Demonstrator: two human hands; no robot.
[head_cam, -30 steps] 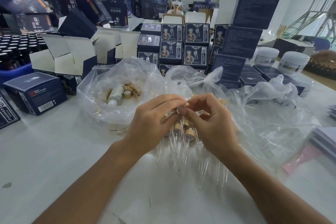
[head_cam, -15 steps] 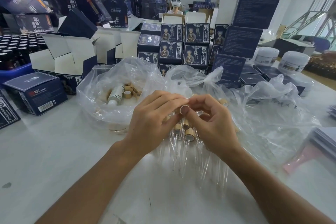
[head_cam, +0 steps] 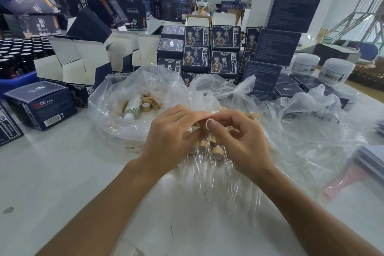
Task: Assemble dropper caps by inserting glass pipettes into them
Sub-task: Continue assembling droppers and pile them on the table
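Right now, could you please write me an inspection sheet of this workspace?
Surface: white worktable, one dark smudge near its left edge.
Job's things: tan wooden dropper cap held between both hands; finished caps with clear glass pipettes piled beneath.
Clutter: clear plastic bag of loose caps holding a white bottle; crumpled plastic bags on the right.
Hands: left hand and right hand both pinch the cap.
Cables: nothing seen.
Surroundings: stacked dark blue cartons, white jars, dark bottles, a seated person behind.
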